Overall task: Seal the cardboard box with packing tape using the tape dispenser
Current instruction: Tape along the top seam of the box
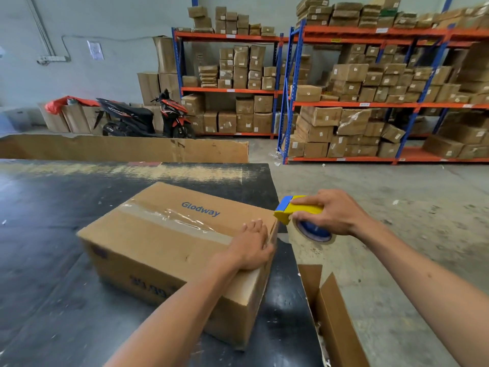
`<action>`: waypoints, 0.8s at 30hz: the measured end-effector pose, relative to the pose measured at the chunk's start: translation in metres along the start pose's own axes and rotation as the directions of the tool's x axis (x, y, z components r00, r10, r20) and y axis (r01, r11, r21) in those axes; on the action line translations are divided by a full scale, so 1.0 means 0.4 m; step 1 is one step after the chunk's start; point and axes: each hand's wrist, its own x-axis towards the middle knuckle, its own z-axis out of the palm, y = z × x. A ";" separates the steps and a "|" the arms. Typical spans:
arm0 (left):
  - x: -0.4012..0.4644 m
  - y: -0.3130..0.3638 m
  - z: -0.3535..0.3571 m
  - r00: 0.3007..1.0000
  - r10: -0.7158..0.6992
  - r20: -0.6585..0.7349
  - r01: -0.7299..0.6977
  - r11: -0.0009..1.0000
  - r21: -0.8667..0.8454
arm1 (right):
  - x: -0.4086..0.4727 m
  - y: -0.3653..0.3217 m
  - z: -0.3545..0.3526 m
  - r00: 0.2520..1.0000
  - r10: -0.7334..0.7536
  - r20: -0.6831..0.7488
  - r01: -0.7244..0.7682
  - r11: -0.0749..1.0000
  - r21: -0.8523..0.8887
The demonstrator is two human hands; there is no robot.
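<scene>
1. The cardboard box (169, 250) sits closed on the dark counter (47, 234), turned at an angle, with the word "Glodway" printed in blue on its top.
2. A strip of clear packing tape (174, 219) runs along the box's top seam, wrinkled and shiny near the middle, and reaches the box's right end, where the left hand covers it.
3. The left hand (251, 245) lies flat and released on the box's top at that right end, palm down and fingers stretched out, pressing on the cardboard and gripping nothing.
4. The right hand (328, 211) is clenched around the yellow handle of the tape dispenser (293, 209), just beside the box's upper right corner.
5. The dispenser's blue and yellow head points at that corner, very near the edge; whether it touches the cardboard cannot be told.
6. The tape roll (313, 235), pale with a blue core, hangs under the right hand, off the right side of the box.
7. An open carton (330, 313) stands lower right of the box, just off the counter's edge, flaps up.
8. Far behind the box, blue and orange shelves (370, 104) hold stacked cartons, and a scooter (145, 119) is parked at the wall to the left of them.
</scene>
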 end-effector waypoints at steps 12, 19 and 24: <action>-0.232 -0.240 -0.034 0.999 0.019 0.035 -0.026 0.976 0.214 | 0.032 -0.305 0.104 0.994 0.108 -0.031 -0.084 0.898 0.431; -0.233 -0.301 -0.047 0.990 0.141 0.022 -0.141 0.949 0.283 | 0.030 -0.405 0.127 0.970 0.232 -0.078 -0.150 0.815 0.560; -0.250 -0.373 -0.075 0.969 0.233 0.086 -0.247 0.936 0.249 | 0.021 -0.461 0.144 0.952 0.295 -0.085 -0.171 0.741 0.650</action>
